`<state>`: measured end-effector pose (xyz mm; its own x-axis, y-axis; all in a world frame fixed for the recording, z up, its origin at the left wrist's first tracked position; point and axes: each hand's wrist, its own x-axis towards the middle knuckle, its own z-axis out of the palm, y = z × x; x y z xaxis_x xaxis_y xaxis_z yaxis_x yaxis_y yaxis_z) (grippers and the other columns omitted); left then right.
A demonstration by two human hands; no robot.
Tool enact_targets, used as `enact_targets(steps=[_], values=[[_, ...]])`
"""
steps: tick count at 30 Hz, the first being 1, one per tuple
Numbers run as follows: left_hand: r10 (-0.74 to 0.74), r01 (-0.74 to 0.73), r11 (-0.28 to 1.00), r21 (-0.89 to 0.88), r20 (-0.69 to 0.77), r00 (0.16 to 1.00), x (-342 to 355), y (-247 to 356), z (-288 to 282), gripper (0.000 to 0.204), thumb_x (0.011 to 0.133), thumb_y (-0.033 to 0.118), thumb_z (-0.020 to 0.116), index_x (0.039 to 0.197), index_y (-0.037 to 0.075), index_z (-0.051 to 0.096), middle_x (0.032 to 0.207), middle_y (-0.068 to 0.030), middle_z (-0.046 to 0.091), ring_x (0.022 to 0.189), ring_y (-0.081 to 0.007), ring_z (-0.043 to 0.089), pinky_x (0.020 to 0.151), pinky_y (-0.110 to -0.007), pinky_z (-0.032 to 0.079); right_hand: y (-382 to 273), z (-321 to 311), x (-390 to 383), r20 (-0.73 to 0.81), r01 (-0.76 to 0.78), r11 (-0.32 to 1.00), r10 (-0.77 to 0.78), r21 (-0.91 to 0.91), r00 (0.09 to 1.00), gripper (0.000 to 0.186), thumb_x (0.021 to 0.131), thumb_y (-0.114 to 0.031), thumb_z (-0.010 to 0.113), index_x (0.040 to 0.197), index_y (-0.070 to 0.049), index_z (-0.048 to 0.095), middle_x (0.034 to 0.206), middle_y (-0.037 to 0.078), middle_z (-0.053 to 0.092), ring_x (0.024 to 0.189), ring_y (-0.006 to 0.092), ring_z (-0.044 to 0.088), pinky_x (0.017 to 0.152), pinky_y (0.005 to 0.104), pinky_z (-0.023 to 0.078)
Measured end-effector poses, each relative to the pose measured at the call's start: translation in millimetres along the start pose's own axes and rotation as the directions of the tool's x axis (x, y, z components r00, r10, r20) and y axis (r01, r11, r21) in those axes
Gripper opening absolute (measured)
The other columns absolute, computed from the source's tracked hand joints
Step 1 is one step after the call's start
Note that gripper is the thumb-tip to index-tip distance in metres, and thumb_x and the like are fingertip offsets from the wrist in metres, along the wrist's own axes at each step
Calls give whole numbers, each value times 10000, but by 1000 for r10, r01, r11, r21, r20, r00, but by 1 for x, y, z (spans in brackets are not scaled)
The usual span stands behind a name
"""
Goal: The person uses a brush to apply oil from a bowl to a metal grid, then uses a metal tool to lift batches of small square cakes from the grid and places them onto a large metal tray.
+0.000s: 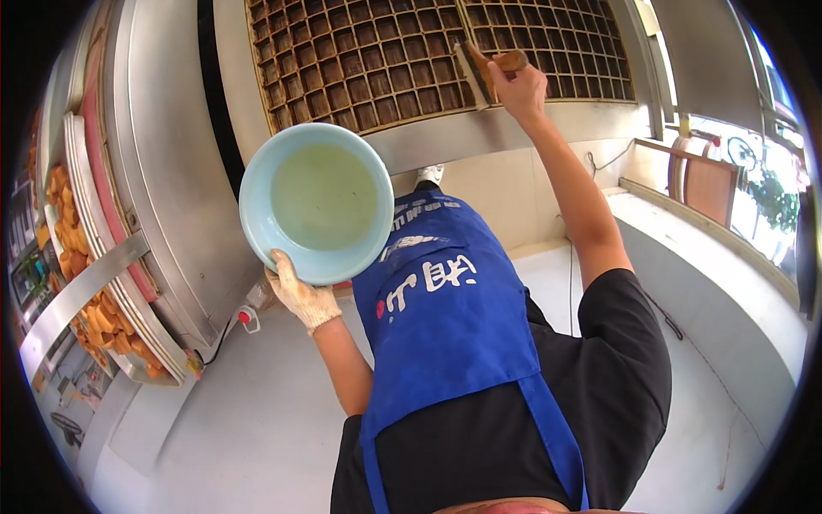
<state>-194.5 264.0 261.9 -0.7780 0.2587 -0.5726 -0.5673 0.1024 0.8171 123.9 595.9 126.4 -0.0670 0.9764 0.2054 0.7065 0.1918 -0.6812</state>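
Note:
My left hand [301, 296], in a whitish knit glove, grips the near rim of a pale blue bowl [255, 210]. A thin yellowish-green liquid [330, 195] covers the bowl's bottom, with a few dark specks in it. Bare and closed, my right hand [521, 89] pinches a flat brush [479, 72] by its wooden handle. The brush's bristle edge lies over a large metal grid mould [368, 70] with many square brown pockets, close to the mould's central dividing bar. The bowl is held just off the mould's near left corner.
A steel cabinet [163, 163] stands along the left. Beyond it, a tray [158, 358] carries orange-brown pieces. A steel ledge [479, 131] borders the mould's near side. On the right are a low white wall [711, 265] and a brown wooden piece [709, 184]. A cable hangs near the wall.

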Motion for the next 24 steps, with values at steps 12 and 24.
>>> enact_targets(steps=[12,24], values=[[12,-13,1000,9,47,999,21,18,16,556,1015,284,723,1452,57,466,1406,-142,562,1292,-331,583,1023,-578,553,-27,27,57,-180,149,989,-142,23,973,277,901,-349,779,901,-72,782,802,154,755,746,359,739,695,422,574],[-33,33,999,2,69,997,49,22,7,509,1012,248,725,1426,61,494,1364,-133,592,1245,-318,614,1004,-554,576,-39,38,18,-231,154,986,-166,-68,959,146,897,-245,824,960,-113,822,794,91,780,686,263,754,642,363,578]])
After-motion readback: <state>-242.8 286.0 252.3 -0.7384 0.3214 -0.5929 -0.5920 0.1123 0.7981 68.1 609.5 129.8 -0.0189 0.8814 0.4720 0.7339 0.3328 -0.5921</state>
